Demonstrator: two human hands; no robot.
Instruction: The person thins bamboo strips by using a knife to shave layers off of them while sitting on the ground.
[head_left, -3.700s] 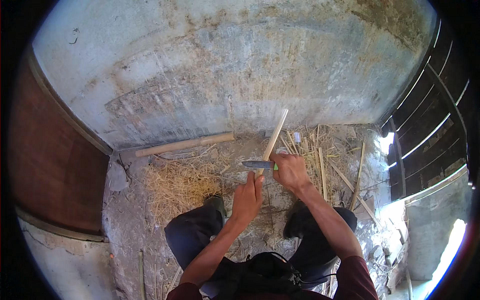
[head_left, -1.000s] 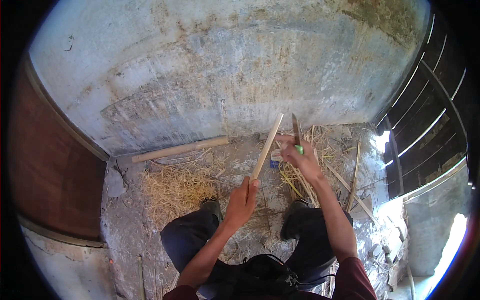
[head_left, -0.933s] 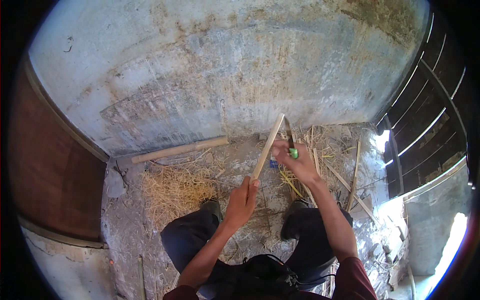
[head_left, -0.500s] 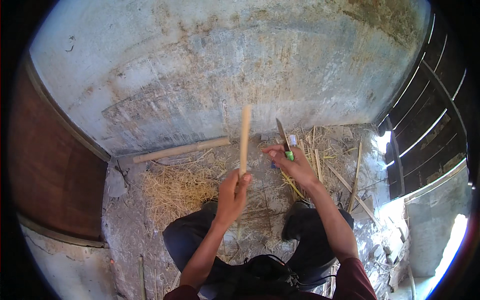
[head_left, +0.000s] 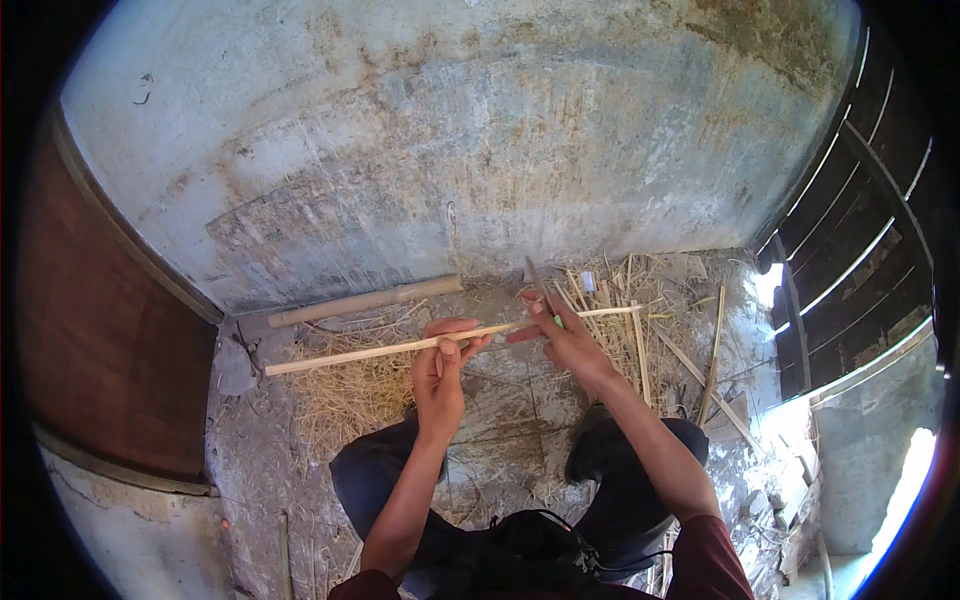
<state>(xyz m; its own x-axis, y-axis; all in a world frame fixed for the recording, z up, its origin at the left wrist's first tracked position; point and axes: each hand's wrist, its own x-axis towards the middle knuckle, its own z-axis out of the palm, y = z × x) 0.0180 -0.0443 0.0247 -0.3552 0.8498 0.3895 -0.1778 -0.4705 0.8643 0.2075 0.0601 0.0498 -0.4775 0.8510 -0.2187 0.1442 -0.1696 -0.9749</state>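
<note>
A long pale bamboo strip [head_left: 350, 356] lies nearly level across the front of me, its right end a little higher than its left. My left hand [head_left: 440, 375] is closed around it near the middle, with thumb and fingers pinching it. My right hand [head_left: 568, 340] grips a knife [head_left: 535, 275] with a green handle, its blade pointing up and away from me. The right fingers are also at the strip, which passes by them; whether they press on it I cannot tell.
A heap of thin shavings [head_left: 350, 395] lies on the floor at left, below a bamboo pole [head_left: 365, 301] along the stained wall [head_left: 480, 150]. More cut strips [head_left: 640, 350] and shavings are scattered at right. A brown door panel [head_left: 110, 320] stands left, dark slats [head_left: 860, 230] right.
The bamboo strip has swung from upright to nearly level, turned in my left hand. My right hand has moved left to the strip with the knife still in it.
</note>
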